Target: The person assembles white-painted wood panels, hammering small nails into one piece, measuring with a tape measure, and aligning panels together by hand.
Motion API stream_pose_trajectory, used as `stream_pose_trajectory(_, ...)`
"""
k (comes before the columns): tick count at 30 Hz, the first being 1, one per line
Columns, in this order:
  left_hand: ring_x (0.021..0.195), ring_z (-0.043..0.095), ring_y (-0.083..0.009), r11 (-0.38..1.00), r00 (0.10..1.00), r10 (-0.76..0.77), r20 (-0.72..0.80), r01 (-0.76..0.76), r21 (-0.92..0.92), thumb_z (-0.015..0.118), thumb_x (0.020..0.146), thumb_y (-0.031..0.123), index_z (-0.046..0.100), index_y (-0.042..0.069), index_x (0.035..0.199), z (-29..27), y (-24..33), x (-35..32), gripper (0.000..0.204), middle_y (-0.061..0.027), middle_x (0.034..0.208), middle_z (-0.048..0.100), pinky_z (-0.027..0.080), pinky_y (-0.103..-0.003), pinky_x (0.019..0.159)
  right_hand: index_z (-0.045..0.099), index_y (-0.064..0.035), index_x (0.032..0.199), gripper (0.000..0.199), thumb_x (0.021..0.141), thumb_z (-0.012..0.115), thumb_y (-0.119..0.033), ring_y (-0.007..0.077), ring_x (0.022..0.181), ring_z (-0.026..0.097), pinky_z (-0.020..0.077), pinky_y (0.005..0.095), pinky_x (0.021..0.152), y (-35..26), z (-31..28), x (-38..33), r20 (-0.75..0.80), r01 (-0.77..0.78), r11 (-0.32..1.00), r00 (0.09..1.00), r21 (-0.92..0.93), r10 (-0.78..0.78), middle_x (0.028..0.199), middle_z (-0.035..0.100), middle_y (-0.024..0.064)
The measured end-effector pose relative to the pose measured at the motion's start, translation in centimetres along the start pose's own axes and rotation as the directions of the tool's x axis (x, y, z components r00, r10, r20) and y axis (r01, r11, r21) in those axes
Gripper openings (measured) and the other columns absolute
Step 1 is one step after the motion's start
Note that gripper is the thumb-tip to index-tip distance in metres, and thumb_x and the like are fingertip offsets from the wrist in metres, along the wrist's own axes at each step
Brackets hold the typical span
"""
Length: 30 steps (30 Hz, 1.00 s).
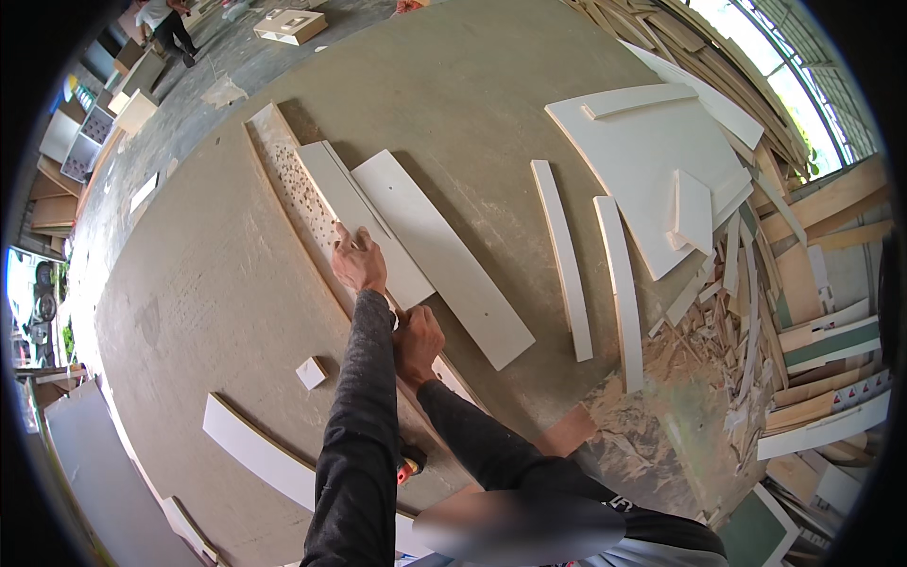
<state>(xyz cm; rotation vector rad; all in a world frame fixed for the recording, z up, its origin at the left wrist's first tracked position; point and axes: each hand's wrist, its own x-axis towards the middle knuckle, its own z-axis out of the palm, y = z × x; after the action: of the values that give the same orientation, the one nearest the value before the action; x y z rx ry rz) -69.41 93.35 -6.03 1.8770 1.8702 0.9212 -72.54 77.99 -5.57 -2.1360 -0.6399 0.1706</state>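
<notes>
My left hand (359,257) reaches forward and grips the edge of a long narrow white board (351,203). This board lies on the concrete floor between a perforated board (291,184) and a wider white board (444,253). My right hand (417,342) is closed in a fist lower on the same narrow board's edge, close to my left forearm. What lies inside the fist is hidden. Both arms wear dark long sleeves.
Two curved white strips (564,260) (619,293) lie to the right, beyond them a large white panel (642,161) and a heap of offcuts (803,312). A small white block (310,372), a curved board (255,452) and an orange tool (408,467) lie near. Another person (165,21) stands far left.
</notes>
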Motion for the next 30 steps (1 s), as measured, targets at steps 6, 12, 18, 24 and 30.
stream_pose_trajectory(6, 0.070, 0.064, -0.0313, 1.000, 1.000, 0.025, -0.016, -0.025, 0.016, 0.065, 0.085, 0.027, 0.061, 0.000, 0.129, 0.3, 0.0, 0.6, 0.052, -0.0197, 0.077, 0.066, 0.050, -0.041, 0.070, 0.056, -0.0028, 0.078, 0.019, 0.085, 0.069, -0.016, 0.0334, 0.077, 0.060, 0.0448, 0.0441, 0.066, -0.6, 0.2, 0.5, 0.029, -0.016, 1.000, 0.999, 0.011, 0.016, 0.080, 0.058, 0.0127)
stream_pose_trajectory(12, 0.074, 0.066, -0.0323, 1.000, 1.000, 0.024, -0.014, -0.024, 0.012, 0.066, 0.085, 0.027, 0.062, 0.001, 0.128, 0.4, 0.0, 1.3, 0.050, -0.0201, 0.080, 0.068, 0.051, -0.041, 0.072, 0.057, -0.0027, 0.078, 0.020, 0.085, 0.069, -0.017, 0.0337, 0.077, 0.060, 0.0456, 0.0442, 0.066, -1.0, 0.8, 0.8, 0.020, -0.031, 0.999, 0.999, 0.013, 0.030, 0.081, 0.059, 0.0132)
stream_pose_trajectory(18, 0.076, 0.067, -0.0341, 0.999, 1.000, 0.024, -0.015, -0.023, 0.029, 0.066, 0.085, 0.027, 0.063, 0.001, 0.128, 0.5, -0.1, 1.9, 0.050, -0.0206, 0.084, 0.069, 0.051, -0.042, 0.074, 0.057, -0.0030, 0.078, 0.020, 0.085, 0.069, -0.017, 0.0337, 0.077, 0.060, 0.0458, 0.0444, 0.067, -1.3, 1.3, 1.1, 0.001, -0.040, 0.999, 0.999, 0.019, 0.040, 0.081, 0.059, 0.0129)
stream_pose_trajectory(24, 0.077, 0.067, -0.0338, 0.998, 1.000, 0.030, -0.007, -0.030, 0.053, 0.066, 0.085, 0.027, 0.063, 0.001, 0.127, 0.5, 0.0, 2.3, 0.049, -0.0203, 0.083, 0.069, 0.051, -0.043, 0.074, 0.056, -0.0036, 0.078, 0.020, 0.084, 0.069, -0.017, 0.0339, 0.076, 0.061, 0.0460, 0.0440, 0.066, -1.4, 1.8, 1.3, -0.003, -0.050, 0.999, 0.999, 0.007, 0.050, 0.080, 0.058, 0.0130)
stream_pose_trajectory(30, 0.073, 0.067, -0.0322, 0.999, 1.000, 0.012, 0.016, -0.013, 0.041, 0.066, 0.086, 0.028, 0.064, 0.002, 0.126, 0.3, 0.4, 2.6, 0.048, -0.0199, 0.078, 0.068, 0.051, -0.042, 0.072, 0.057, -0.0043, 0.075, 0.024, 0.085, 0.071, -0.021, 0.0347, 0.071, 0.061, 0.0448, 0.0457, 0.062, -1.1, 2.7, 1.5, -0.062, -0.020, 1.000, 0.998, 0.023, 0.022, 0.077, 0.060, 0.0121)
